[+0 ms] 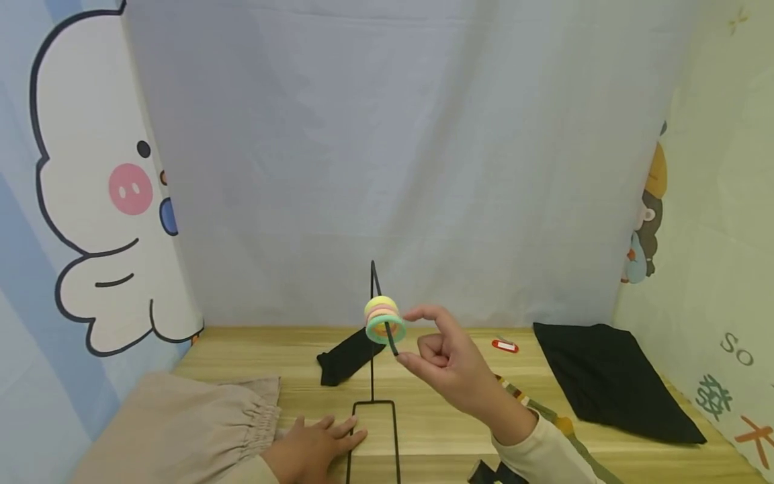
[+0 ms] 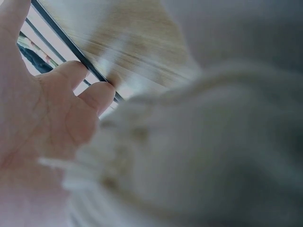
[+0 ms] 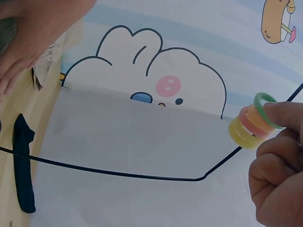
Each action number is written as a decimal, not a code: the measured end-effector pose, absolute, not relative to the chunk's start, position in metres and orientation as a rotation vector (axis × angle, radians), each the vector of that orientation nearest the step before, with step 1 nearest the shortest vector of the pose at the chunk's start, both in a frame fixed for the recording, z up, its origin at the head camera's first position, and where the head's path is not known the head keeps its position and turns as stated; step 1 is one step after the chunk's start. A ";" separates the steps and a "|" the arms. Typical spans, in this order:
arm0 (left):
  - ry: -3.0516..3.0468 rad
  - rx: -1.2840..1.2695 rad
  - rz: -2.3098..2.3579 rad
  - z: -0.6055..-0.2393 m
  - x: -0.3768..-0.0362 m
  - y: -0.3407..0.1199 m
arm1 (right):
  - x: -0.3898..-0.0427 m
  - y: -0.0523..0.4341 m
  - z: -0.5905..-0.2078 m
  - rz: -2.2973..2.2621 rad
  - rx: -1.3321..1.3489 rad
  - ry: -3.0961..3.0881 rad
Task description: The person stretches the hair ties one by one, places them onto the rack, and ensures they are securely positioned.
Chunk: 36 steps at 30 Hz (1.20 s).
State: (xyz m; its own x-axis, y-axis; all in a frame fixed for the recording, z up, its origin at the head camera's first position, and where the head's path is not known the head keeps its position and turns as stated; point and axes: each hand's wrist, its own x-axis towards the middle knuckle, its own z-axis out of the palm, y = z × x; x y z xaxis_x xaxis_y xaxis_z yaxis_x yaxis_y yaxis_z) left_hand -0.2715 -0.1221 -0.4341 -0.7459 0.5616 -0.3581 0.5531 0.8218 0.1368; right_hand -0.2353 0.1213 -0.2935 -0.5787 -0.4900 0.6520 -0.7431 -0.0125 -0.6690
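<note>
We see the right hand (image 1: 450, 370) raised above the wooden table (image 1: 435, 417), its forefinger and thumb pinching the slanted arm of a black wire stand (image 1: 373, 376). Just beyond the fingertips, three stacked rings (image 1: 384, 319), yellow, pink and green, sit threaded on that arm; the forefinger touches the green one. Below and nearer to us, the left hand (image 1: 311, 444) lies flat with fingers spread, pressing on the table against the stand's base loop, beside a beige cloth (image 1: 199, 423). Right of the grip lies a black cloth (image 1: 611, 380).
</note>
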 end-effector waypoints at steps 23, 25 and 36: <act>2.632 0.847 -0.001 -0.436 -0.271 -0.121 | -0.222 0.162 -0.382 1.850 1.311 -2.536; 2.625 0.845 0.001 -0.437 -0.271 -0.121 | -0.221 0.167 -0.387 1.901 1.357 -2.555; 2.615 0.852 0.040 -0.436 -0.274 -0.122 | -0.216 0.188 -0.417 2.411 1.517 -2.651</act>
